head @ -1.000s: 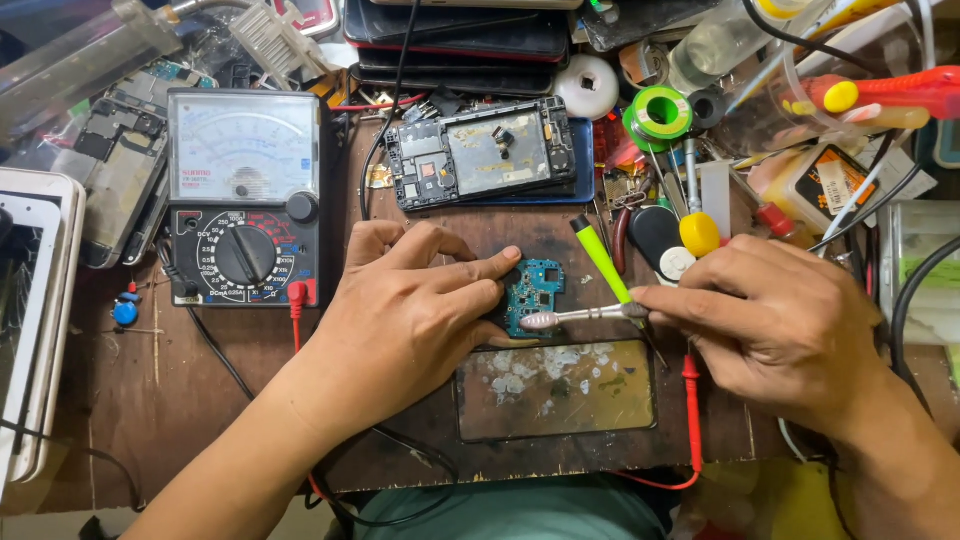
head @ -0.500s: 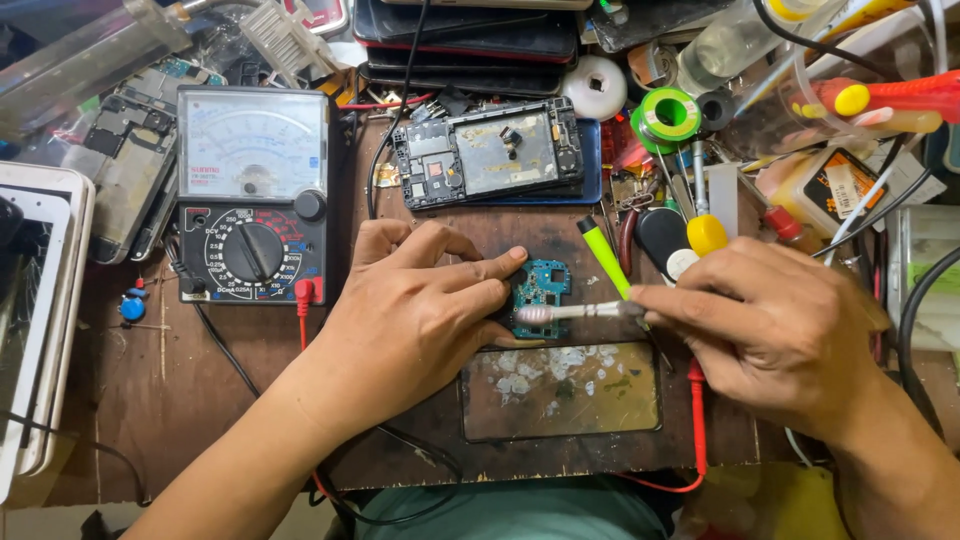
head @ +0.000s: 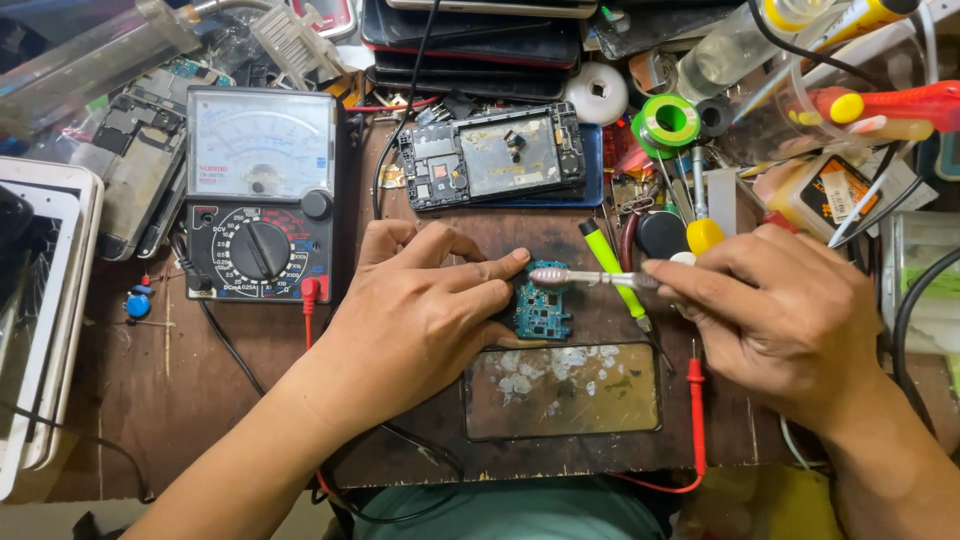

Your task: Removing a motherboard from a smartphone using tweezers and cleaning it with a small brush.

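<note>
Fingers (head: 490,272) of the left hand (head: 420,320) are being pressed flat on a small blue circuit board (head: 543,308), pinning it to the wooden surface (head: 200,400). Over on the right hand (head: 790,320), a toothbrush (head: 590,277) is being pinched by its handle, with the bristle head being held right at the board's top edge. Just below, a smudged glass panel (head: 562,390) is lying flat. Further out, an analog multimeter (head: 260,195) is sitting to the left, and an opened phone (head: 495,155) is resting behind the board.
</note>
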